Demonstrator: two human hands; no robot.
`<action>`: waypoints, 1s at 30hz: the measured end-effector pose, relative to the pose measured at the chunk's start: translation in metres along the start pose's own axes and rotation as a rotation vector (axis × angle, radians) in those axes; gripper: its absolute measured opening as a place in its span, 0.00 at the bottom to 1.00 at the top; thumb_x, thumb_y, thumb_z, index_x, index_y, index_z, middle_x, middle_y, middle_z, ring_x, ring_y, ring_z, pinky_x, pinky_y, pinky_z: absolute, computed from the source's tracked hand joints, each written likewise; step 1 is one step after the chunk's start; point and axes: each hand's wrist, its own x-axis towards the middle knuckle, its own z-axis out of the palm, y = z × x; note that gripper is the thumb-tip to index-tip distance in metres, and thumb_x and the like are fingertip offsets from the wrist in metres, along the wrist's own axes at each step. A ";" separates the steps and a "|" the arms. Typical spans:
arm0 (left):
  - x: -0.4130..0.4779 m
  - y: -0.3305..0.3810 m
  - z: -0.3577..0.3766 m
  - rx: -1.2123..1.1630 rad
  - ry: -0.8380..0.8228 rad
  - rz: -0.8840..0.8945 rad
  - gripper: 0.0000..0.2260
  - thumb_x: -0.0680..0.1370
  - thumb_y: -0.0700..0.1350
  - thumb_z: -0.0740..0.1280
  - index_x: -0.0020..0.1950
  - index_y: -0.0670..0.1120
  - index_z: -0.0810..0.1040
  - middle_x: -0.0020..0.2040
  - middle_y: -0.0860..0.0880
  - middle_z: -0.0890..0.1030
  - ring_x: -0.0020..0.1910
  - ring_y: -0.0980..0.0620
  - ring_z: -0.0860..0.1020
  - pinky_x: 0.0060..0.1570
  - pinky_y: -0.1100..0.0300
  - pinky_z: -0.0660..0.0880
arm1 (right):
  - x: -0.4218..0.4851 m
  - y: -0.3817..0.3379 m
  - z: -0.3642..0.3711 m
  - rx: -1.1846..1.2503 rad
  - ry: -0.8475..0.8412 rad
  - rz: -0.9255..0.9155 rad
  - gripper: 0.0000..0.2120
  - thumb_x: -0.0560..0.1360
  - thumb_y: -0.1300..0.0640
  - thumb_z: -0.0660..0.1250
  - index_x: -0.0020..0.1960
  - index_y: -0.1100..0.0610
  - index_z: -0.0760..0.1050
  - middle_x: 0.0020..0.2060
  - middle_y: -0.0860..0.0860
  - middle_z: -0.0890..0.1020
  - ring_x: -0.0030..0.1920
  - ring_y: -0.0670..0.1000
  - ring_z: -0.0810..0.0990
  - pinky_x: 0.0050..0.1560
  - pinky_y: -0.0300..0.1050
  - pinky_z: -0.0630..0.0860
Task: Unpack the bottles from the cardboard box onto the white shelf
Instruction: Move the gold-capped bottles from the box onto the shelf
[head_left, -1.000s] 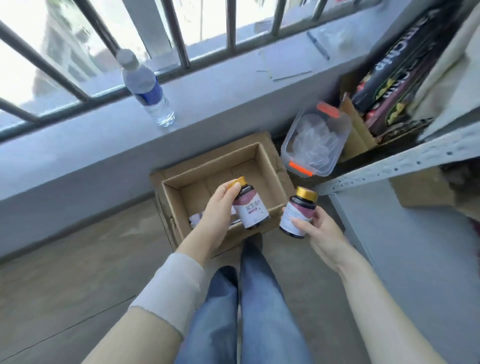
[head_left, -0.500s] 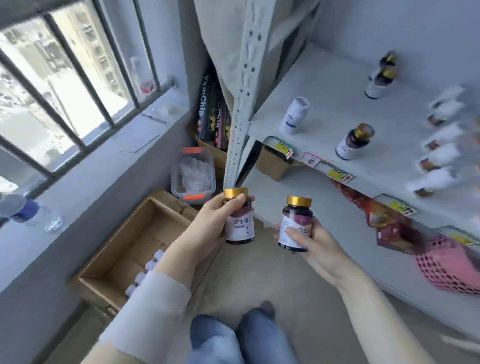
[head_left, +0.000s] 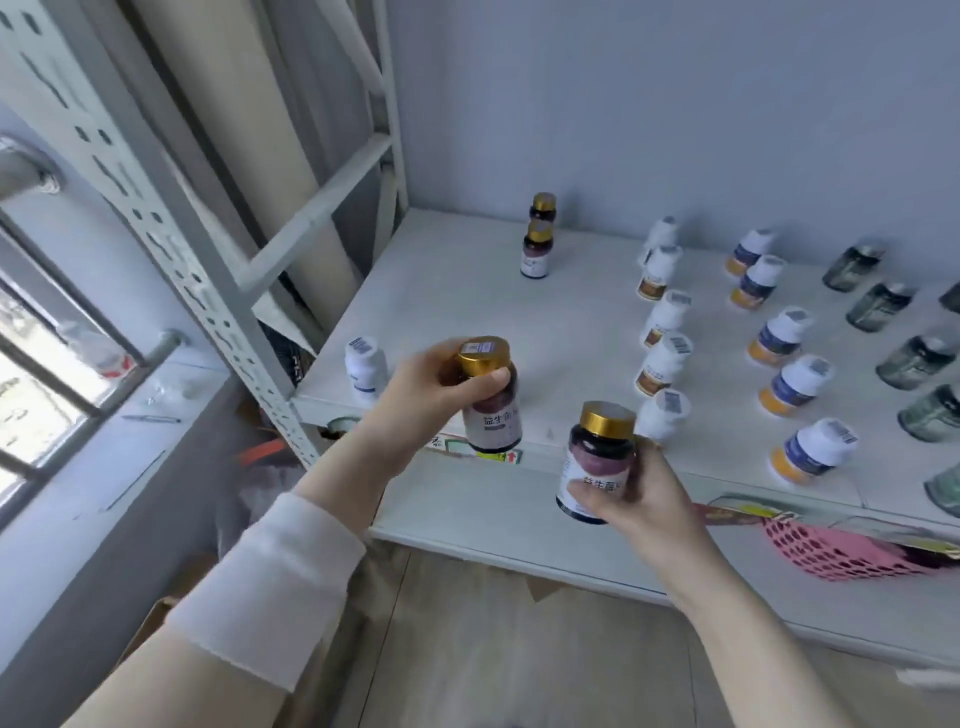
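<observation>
Item 1: left bottle (head_left: 491, 397), dark with a gold cap and a barcode sticker on top. It is off the shelf, tilted, at frame centre, over the front lip of the shelf (head_left: 467, 291). The left hand (head_left: 431, 395) grips it at the neck, thumb across the front below the cap.

Item 2: right bottle (head_left: 597, 462), same type, at 5 o'clock from item 1. It is near upright, below the shelf's front edge. The right hand (head_left: 639, 493) wraps its lower body from the right, thumb lying across the label.

Change since half a second ago: both grips are unchanged. Both bottles have risen from in front of the perforated post (head_left: 218, 291) to the shelf front. The view has swung right, so the window (head_left: 47, 395) now sits at 9 o'clock. Only a brown edge of the box (head_left: 148, 621) shows at 7 o'clock, beside the white sleeve (head_left: 270, 587).

Shelf stock, all standing:
- Two gold-capped bottles (head_left: 537, 249) at 12 o'clock, one behind the other.
- One white bottle (head_left: 365, 366) at 9 o'clock from item 1, by the front left corner.
- A column of white bottles (head_left: 665, 358) at 2 o'clock.
- Orange-based bottles (head_left: 779, 338) further right.
- Dark green bottles (head_left: 878, 306) at the right edge.

Below the shelf: a pink mesh basket (head_left: 841, 551) at 4 o'clock.
</observation>
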 end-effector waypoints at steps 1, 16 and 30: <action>0.017 0.006 -0.001 0.030 0.010 0.015 0.08 0.74 0.38 0.69 0.51 0.47 0.78 0.44 0.52 0.81 0.44 0.58 0.80 0.44 0.73 0.76 | 0.014 -0.003 -0.001 -0.012 0.032 -0.030 0.18 0.69 0.66 0.72 0.55 0.54 0.71 0.48 0.49 0.80 0.44 0.38 0.79 0.44 0.29 0.74; 0.283 -0.027 -0.006 0.393 -0.205 -0.003 0.19 0.70 0.41 0.75 0.59 0.47 0.77 0.50 0.50 0.80 0.49 0.52 0.78 0.52 0.63 0.71 | 0.217 -0.011 0.030 -0.311 0.209 -0.069 0.26 0.62 0.60 0.78 0.56 0.54 0.70 0.49 0.46 0.77 0.51 0.48 0.76 0.48 0.34 0.69; 0.314 -0.076 0.004 0.299 -0.324 0.000 0.18 0.71 0.40 0.74 0.58 0.48 0.74 0.52 0.51 0.78 0.52 0.53 0.76 0.49 0.72 0.70 | 0.248 0.033 0.041 -0.387 0.110 0.042 0.28 0.62 0.61 0.78 0.57 0.51 0.69 0.47 0.43 0.77 0.49 0.44 0.75 0.44 0.21 0.68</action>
